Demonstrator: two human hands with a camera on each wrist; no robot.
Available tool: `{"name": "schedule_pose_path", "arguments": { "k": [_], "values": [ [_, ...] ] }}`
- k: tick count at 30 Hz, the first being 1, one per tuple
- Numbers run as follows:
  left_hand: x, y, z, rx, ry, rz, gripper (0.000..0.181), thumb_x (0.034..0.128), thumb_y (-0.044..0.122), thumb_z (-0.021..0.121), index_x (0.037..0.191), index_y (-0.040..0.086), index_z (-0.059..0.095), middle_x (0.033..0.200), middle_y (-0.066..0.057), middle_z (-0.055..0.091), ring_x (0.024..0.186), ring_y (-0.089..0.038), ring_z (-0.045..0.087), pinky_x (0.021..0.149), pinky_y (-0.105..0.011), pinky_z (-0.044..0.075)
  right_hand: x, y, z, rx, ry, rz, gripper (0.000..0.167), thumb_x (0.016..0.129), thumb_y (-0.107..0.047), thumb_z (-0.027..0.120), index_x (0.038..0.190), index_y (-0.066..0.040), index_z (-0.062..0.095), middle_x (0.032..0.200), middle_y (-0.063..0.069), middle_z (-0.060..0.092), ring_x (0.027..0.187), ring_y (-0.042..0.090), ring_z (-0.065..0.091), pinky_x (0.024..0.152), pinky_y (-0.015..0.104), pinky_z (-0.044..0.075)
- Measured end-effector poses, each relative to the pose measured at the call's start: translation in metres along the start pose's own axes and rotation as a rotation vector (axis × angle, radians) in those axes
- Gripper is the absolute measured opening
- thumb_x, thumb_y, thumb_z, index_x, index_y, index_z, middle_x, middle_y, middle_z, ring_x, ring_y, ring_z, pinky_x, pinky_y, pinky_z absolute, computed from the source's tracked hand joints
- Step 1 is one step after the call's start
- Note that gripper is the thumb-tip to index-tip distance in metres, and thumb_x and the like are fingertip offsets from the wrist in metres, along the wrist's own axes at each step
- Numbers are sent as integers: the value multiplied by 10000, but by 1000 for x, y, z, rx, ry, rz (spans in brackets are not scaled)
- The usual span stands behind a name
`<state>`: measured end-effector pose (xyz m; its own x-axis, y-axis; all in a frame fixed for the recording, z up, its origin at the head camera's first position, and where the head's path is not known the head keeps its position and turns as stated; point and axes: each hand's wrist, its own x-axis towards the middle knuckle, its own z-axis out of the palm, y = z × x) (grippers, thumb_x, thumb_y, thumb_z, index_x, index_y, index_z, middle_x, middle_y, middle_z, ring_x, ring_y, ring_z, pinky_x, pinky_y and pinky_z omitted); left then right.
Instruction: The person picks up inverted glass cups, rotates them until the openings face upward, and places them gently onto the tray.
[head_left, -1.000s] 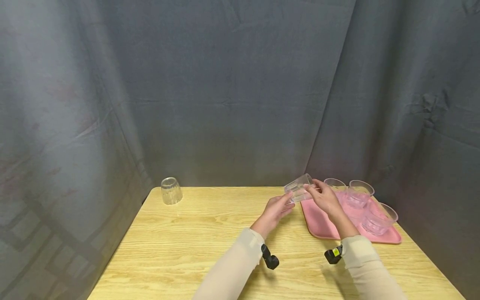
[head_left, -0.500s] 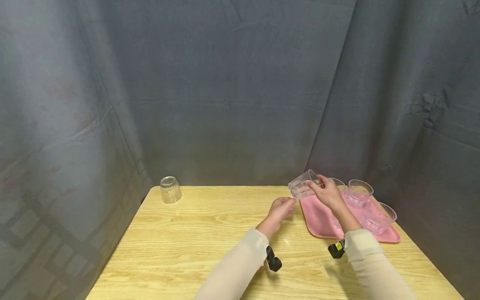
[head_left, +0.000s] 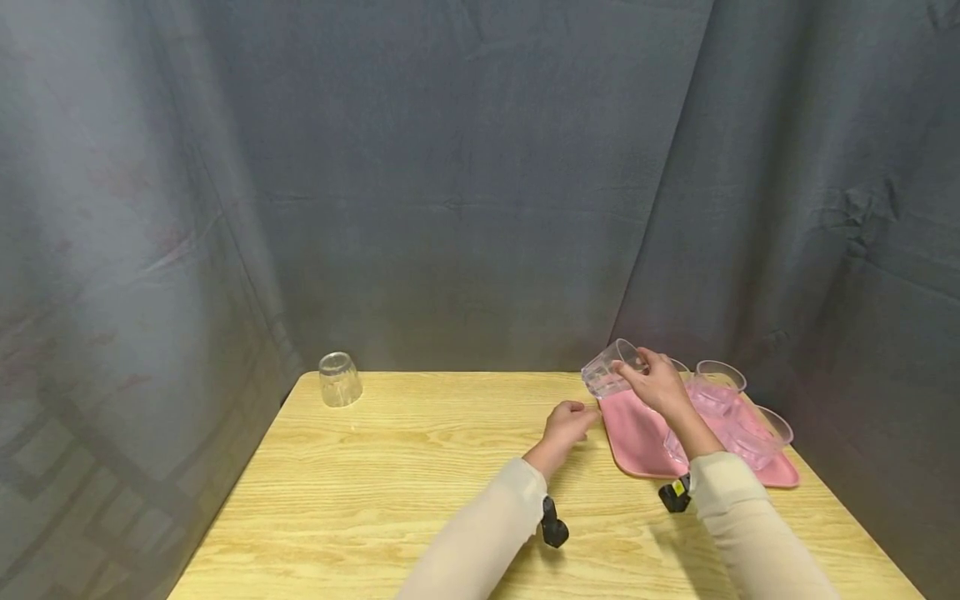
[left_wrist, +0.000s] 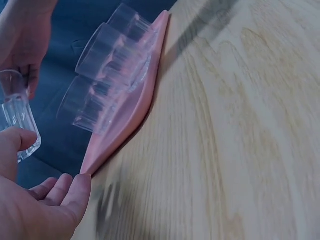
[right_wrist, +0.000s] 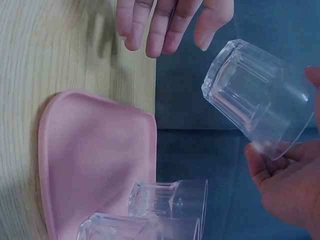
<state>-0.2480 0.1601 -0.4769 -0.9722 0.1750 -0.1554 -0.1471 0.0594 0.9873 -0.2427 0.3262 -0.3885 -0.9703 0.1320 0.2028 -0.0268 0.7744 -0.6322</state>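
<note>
A clear faceted tumbler [head_left: 606, 371] is tilted in the air above the left end of the pink tray [right_wrist: 100, 150]. My right hand [head_left: 660, 385] grips it near the rim, thumb on one side and fingers on the other, its base pointing left. Just below and left of that base is my left hand [head_left: 566, 427], its fingers loosely extended and holding nothing. The right wrist view shows a gap between these fingertips [right_wrist: 157, 45] and the tumbler. On the tray stand several more clear tumblers [left_wrist: 102, 55], partly hidden behind my right hand and forearm in the head view.
Another clear tumbler [head_left: 341, 382] stands upside down at the far left of the wooden table [head_left: 360, 500]. Grey curtains [head_left: 465, 208] hang behind the table and along both sides. The tray lies close to the table's right edge.
My left hand has let go of the tumbler and moved slightly down, away from its base. The tumbler has shifted a little to the right and up in my right hand.
</note>
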Motion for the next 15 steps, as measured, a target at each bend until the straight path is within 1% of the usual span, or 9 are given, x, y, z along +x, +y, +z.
{"name": "schedule_pose_path", "arguments": {
  "k": [4,7,10,12,15],
  "values": [
    [-2,-2,8,49,24,-2,466,879,275,757,1255,25,640,1060,-48,683,898,-314,691,787,-412,582,2,1,1,-25,5,-5,870,987,-505,580,1486,158,318,1345,376,459,1195,515,537,1001,613,450],
    [-4,-2,11,96,38,14,427,862,222,736,1225,17,650,951,-38,689,811,-252,686,704,-364,569,3,2,3,-42,14,-9,860,982,-486,593,1474,169,329,1337,378,472,1189,522,532,1006,619,440],
    [-6,-2,14,150,41,31,417,842,198,726,1205,7,655,848,-33,676,733,-185,644,656,-328,538,5,3,6,-56,23,-13,853,972,-472,605,1460,177,345,1328,378,484,1198,531,513,1021,625,426],
    [-6,-3,15,193,43,49,426,825,196,730,1195,-5,659,819,-41,676,687,-158,616,638,-319,533,6,4,8,-61,30,-12,856,964,-467,611,1451,187,350,1325,379,487,1210,537,497,1034,626,415],
    [-6,-5,18,264,48,65,422,820,212,743,1172,-7,666,820,-37,667,645,-141,587,610,-304,521,7,6,10,-68,35,-9,857,954,-460,612,1445,193,354,1327,373,489,1224,535,485,1042,623,410]
  ]
}}
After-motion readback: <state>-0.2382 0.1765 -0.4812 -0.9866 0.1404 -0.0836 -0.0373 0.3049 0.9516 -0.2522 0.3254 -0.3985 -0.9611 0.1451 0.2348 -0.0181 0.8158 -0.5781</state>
